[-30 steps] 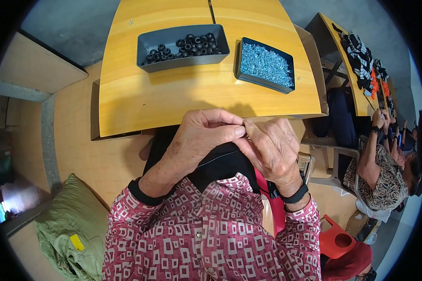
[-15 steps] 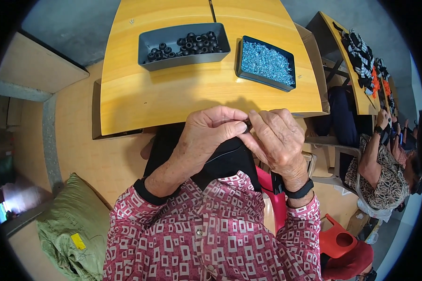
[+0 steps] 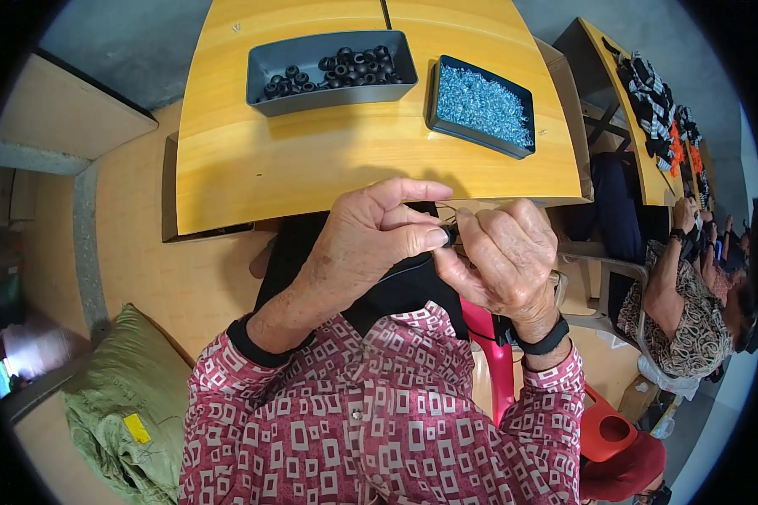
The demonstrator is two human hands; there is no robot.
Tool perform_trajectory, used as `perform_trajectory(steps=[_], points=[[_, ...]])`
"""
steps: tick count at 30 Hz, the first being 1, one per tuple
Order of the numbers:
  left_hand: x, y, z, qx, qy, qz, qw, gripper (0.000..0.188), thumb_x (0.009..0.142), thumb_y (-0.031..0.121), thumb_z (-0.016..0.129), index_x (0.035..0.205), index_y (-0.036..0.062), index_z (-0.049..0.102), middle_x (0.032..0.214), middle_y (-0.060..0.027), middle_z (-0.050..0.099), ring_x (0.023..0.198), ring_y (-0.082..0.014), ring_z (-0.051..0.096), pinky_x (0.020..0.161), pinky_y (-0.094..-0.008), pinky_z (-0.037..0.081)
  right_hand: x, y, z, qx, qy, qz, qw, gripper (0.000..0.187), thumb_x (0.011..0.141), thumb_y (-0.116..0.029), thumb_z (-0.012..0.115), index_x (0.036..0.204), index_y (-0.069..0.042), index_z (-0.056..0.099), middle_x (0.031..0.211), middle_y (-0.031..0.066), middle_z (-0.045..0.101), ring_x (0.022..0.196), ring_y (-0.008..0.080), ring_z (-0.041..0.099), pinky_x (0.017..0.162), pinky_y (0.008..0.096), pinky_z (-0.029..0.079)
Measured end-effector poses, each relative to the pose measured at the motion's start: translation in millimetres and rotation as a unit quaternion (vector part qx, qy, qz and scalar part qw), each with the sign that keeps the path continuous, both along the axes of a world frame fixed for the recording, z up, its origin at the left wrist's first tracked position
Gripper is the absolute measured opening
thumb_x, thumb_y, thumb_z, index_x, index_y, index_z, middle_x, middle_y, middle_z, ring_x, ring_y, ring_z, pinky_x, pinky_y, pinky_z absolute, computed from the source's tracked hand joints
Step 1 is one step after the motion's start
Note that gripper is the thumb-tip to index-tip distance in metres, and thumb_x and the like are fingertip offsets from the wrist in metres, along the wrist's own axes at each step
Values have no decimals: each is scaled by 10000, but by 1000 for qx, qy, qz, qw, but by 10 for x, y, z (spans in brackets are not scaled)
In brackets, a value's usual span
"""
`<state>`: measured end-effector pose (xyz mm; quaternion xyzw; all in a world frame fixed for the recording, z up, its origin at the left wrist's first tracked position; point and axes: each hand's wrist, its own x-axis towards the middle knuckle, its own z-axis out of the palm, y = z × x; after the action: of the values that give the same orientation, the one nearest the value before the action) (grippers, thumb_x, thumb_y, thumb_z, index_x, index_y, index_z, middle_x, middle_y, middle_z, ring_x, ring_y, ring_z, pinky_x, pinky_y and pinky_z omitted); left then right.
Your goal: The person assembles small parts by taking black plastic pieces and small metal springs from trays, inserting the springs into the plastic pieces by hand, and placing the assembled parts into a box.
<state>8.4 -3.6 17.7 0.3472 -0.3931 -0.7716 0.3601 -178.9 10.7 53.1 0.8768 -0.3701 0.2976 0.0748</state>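
In front of my body, just off the table's near edge, both hands meet at a small dark piece that looks like a black bead. My left hand pinches it from one side with the thumb, its index finger stretched out above. My right hand is closed against its other side, fingers curled. A thin cord-like strand shows between the fingertips; its ends are hidden. Beyond the hands, a grey bin holds several round black beads. To its right, a dark tray is filled with small clear bluish pieces.
Both containers stand on the yellow wooden table. A green sack lies on the floor at left. At right sit a co-worker and a second table with black-and-white cloth. A red stool stands lower right.
My hands have drawn slightly apart, and the right one has shifted a little to the right. The left index finger has straightened, exposing the dark piece and the strand.
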Motion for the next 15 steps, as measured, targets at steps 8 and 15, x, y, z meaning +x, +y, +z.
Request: perform_trajectory(steps=[8,15], points=[[32,2,98,-4,18,0,1000,447,827,-22,654,1256,24,539,1050,-79,664,888,-85,632,808,-200,513,43,-8,73,12,2,5,1000,278,623,-85,765,856,22,656,740,64,566,628,209,539,557,314,456],[8,33,72,37,61,-4,997,479,828,-45,638,1283,18,502,1024,-93,661,899,-129,648,818,-237,533,-95,-69,238,194,-31,71,978,209,721,-59,730,916,3,686,802,91,624,692,229,588,609,321,488]])
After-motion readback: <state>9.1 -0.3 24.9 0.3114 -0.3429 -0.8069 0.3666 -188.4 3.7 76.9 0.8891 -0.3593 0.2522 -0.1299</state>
